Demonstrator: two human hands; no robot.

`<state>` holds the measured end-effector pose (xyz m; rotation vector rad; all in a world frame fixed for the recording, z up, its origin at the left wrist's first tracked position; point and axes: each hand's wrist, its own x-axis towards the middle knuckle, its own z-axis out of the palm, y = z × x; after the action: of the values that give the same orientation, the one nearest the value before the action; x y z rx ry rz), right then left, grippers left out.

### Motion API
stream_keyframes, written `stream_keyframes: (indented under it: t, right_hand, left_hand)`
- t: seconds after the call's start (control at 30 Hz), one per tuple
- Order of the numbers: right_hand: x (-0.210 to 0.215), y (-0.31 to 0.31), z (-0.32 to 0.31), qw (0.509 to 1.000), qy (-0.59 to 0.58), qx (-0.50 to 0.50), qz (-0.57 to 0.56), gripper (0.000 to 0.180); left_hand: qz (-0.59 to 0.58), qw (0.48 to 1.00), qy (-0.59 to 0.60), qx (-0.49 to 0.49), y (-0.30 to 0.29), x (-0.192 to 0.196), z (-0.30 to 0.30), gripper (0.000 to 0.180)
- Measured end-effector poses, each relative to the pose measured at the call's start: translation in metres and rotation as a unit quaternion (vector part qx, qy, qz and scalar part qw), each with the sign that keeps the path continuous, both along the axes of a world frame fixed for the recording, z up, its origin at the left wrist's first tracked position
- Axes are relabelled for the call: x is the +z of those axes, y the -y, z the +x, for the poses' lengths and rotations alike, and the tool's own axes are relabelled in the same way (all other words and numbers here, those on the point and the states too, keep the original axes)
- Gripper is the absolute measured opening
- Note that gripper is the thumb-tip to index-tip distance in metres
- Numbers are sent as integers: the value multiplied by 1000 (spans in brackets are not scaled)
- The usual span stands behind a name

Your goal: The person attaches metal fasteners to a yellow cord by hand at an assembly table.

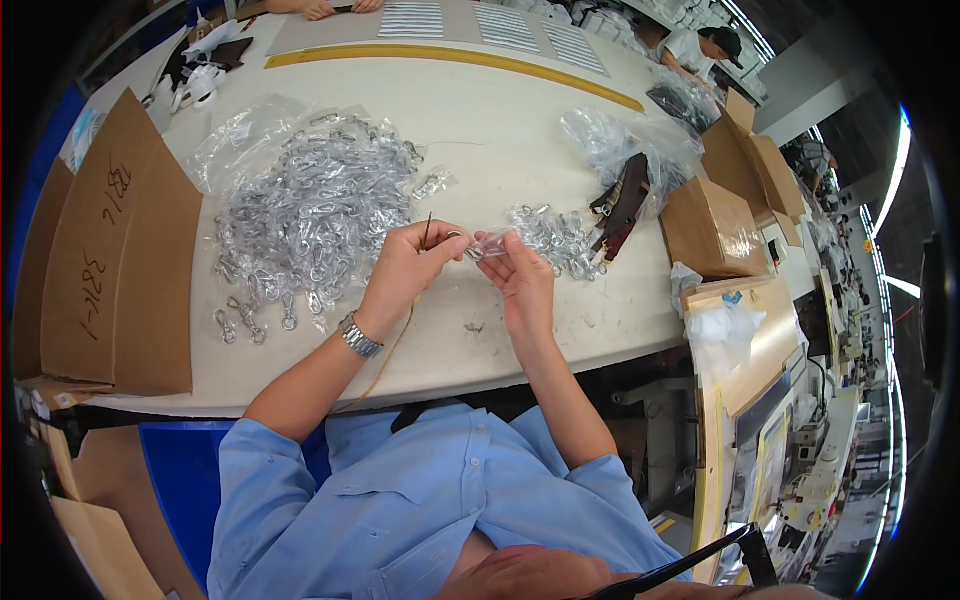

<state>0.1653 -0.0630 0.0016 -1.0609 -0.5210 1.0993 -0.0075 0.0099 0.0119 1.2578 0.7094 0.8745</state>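
Observation:
Both hands meet above the middle of the table's near part. My left hand (412, 262), with a metal watch at its wrist, pinches the edge of a small clear plastic bag (489, 247) with shiny metal in it, perhaps a snap hook. A thin dark pointed tool (428, 229) also sticks up from my left fingers. The bag's other side is pinched by my right hand (525, 285). Left of my hands lies a large heap of bagged metal snap hooks (310, 205). A smaller pile of bagged snap hooks (555, 238) lies right of my right hand.
An open cardboard box (125, 260) stands at the left edge, other boxes (712, 230) at the right. Beyond the small pile lie a dark brown strap (628, 205) and clear plastic (640, 145). A long yellow ruler (450, 57) crosses the far side. Other people work beyond.

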Motion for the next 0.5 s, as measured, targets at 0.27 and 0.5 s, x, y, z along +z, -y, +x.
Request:
stream_keyframes:
  t: [0.27,0.5]
  right_hand:
    - [-2,0,-9,1000,-15,10,18,32]
    - [-3,7,-21,999,-34,9,36,35]
  left_hand:
    - [41,997,-13,64,3,2,-1,16]
    - [99,992,-71,32,9,-7,6,34]
